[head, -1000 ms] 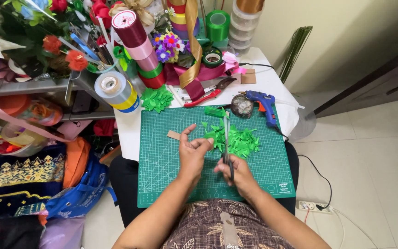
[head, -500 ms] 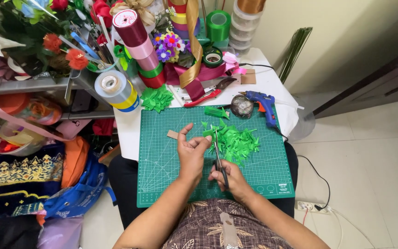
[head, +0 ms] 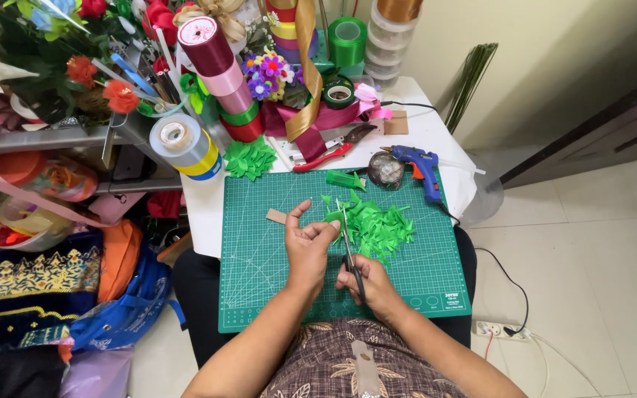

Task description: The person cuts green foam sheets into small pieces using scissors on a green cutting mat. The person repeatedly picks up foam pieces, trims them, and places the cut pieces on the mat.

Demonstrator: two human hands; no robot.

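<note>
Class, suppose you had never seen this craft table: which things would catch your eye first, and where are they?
The green mat fills the table's middle, with a pile of green scraps on it. Over it, the right hand works scissors beside the left hand. Stacked ribbon spools and bright flowers crowd the far edge.

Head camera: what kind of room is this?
Probably a home craft corner for ribbon flowers: a green cutting mat, stacked ribbon spools, a blue glue gun, and scissors in the right hand.
</note>
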